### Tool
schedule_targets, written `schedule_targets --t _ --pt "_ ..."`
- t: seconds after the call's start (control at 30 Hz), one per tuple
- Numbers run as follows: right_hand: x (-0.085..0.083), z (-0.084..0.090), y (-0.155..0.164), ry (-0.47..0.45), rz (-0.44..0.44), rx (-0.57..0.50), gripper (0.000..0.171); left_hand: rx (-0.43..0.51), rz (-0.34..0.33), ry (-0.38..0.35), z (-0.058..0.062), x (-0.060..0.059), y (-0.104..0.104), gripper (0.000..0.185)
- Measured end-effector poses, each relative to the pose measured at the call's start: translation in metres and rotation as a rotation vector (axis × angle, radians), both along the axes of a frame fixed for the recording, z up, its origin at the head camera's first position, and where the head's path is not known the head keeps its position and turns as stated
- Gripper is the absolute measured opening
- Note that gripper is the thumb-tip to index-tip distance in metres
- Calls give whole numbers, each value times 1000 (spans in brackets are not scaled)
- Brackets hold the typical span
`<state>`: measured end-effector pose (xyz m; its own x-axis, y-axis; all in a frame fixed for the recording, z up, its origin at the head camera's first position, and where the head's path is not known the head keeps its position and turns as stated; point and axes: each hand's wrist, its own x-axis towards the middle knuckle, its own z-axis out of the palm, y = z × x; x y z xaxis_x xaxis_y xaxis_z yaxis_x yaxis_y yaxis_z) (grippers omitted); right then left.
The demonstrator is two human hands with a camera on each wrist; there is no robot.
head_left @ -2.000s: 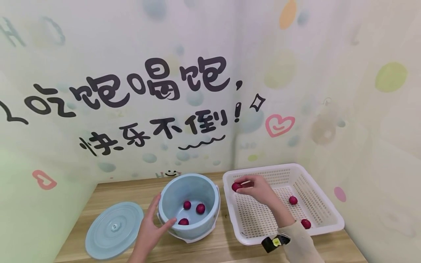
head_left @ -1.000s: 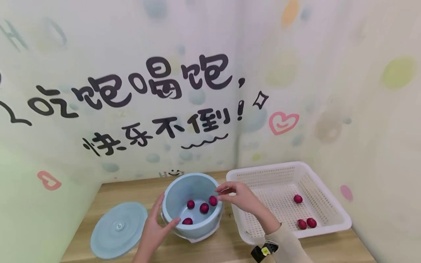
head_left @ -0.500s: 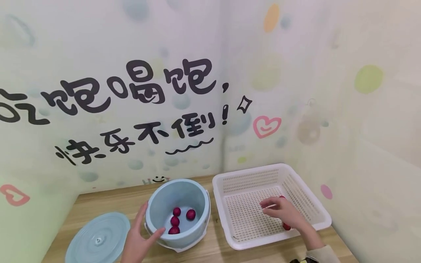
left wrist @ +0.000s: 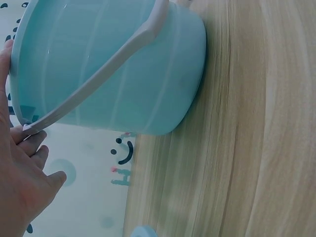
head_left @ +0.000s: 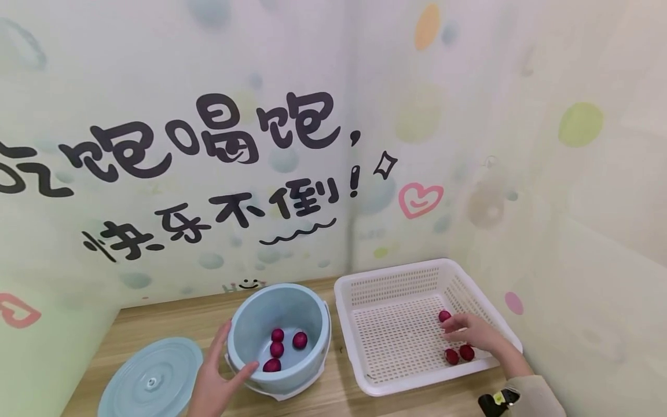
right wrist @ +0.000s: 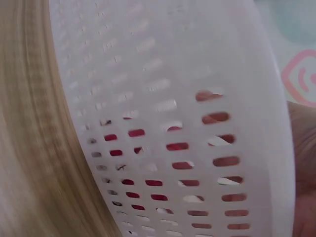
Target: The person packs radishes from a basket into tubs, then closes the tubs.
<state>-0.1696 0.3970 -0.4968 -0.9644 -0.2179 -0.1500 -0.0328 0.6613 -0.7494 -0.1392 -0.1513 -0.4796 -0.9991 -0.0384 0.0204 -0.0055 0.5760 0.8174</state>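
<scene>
My left hand (head_left: 212, 379) rests against the left side of a light blue bucket (head_left: 319, 365), thumb and forefinger spread along its rim. In the left wrist view, fingers of the left hand (left wrist: 23, 185) touch the bucket (left wrist: 123, 84) near the end of its pale handle (left wrist: 103, 74). Several dark red, plum-like fruits (head_left: 299, 340) lie inside the bucket. Over the right part of a white perforated basket (head_left: 359, 347) hovers my right hand (head_left: 475, 334), fingers loosely bent, holding nothing visible. One fruit (head_left: 444, 316) is by its fingertips; two more (head_left: 451, 356) lie nearer the front. The basket wall (right wrist: 163, 79) mostly hides them in the right wrist view.
A round blue lid (head_left: 156, 379) with a small knob lies left of the bucket on the wooden table (head_left: 333, 382). A patterned wall (head_left: 292, 249) with black lettering stands behind, and another wall (head_left: 573, 278) rises close to the basket's right.
My right hand carried a fruit from the basket into the bucket, let it go, and moved back right over the basket. The left hand stayed at the bucket; the head view shifted.
</scene>
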Motion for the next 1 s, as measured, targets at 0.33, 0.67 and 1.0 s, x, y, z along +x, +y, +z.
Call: schedule_targets --t 0.33,0.67,1.0 --pt "-1 -6 17 -171 -3 21 25 -1 -7 63 -2 -1 6 101" --pt "-6 -14 13 -195 -89 4 23 -13 3 -23 0 0 3 106" --pt "-12 -14 20 -127 -67 -172 23 -30 8 13 -2 1 0 103"
